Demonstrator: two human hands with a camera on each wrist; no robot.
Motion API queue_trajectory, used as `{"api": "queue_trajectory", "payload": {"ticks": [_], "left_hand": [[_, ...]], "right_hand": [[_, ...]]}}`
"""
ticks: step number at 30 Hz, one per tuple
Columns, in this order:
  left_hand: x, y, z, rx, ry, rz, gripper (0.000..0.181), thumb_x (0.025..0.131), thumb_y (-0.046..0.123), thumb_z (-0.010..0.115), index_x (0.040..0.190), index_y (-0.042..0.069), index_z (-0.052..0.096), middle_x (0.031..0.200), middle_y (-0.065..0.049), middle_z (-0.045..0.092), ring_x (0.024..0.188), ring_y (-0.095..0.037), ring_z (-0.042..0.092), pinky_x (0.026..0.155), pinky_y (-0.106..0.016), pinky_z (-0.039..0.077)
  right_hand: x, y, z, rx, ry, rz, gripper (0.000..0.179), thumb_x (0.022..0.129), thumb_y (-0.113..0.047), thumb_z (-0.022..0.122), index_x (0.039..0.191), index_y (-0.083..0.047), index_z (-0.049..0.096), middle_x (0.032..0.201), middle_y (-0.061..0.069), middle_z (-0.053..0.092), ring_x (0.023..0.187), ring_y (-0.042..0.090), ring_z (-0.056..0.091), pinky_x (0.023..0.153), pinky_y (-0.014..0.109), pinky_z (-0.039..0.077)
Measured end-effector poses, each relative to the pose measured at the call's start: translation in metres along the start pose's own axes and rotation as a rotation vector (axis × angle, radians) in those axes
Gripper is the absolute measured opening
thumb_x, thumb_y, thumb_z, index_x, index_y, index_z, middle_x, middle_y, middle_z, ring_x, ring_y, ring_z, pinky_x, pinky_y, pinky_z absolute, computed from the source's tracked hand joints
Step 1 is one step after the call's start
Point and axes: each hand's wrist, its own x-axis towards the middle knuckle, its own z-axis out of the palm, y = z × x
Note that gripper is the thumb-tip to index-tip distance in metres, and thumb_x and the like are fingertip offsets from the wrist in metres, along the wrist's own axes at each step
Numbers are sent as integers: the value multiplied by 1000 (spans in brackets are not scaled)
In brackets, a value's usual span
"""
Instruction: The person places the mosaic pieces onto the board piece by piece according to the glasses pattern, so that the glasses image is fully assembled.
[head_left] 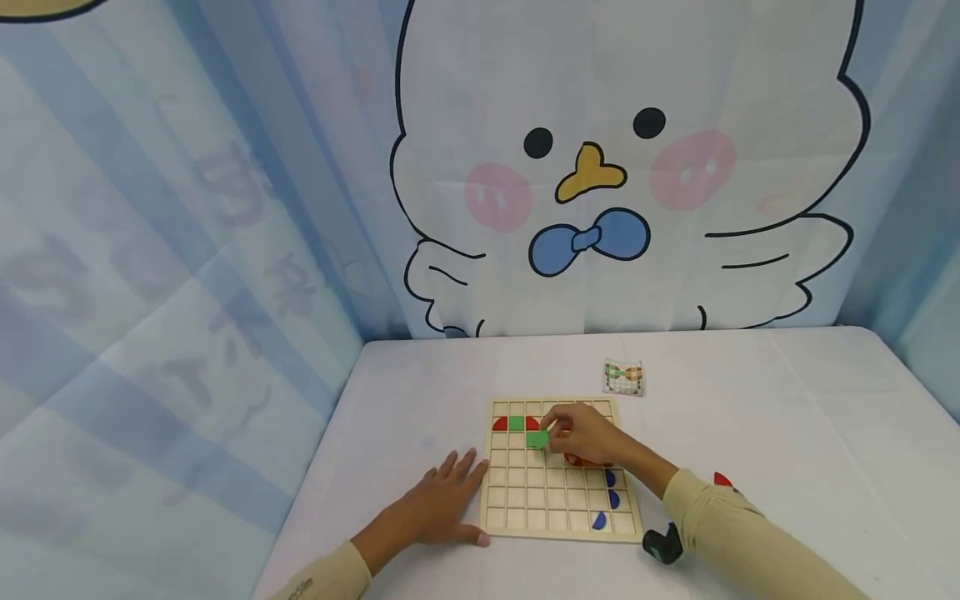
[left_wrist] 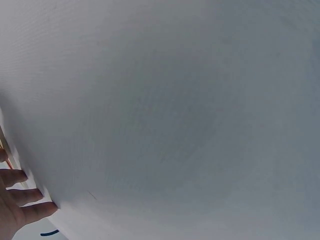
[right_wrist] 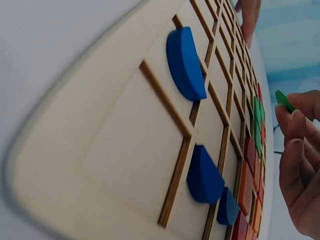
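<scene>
A wooden grid board (head_left: 517, 497) lies on the white table. My right hand (head_left: 583, 433) is over its upper middle, pinching a small green piece (right_wrist: 284, 101) between thumb and fingertips. Near those fingertips, a green square (head_left: 516, 423) sits between two rounded red pieces (head_left: 500, 424) in an upper row. Red and orange pieces (right_wrist: 245, 187) fill cells partly hidden below the right hand. Three blue half-round pieces (head_left: 598, 521) lie at the board's lower right. My left hand (head_left: 442, 504) rests with fingers spread at the board's left edge, holding nothing.
A small card with a coloured grid pattern (head_left: 623, 377) lies beyond the board's far right corner. Right of the board are a black object (head_left: 663, 546) and a red piece (head_left: 722, 479), both partly behind the right sleeve. A printed curtain (head_left: 585, 300) stands behind the table.
</scene>
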Motion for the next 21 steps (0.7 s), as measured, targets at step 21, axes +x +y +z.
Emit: {"api": "queue_trajectory", "payload": {"ticks": [21], "left_hand": [[-4,2,-6,-1,11,29,108,78,81,58,161,21,23,168,-11,19,151,-42,25,111,-61,39]], "right_hand": [[46,-20,49,-212,108,64,17,84,-12,80,99,-10,72,79,-5,61,73,11,53,67,25,44]]}}
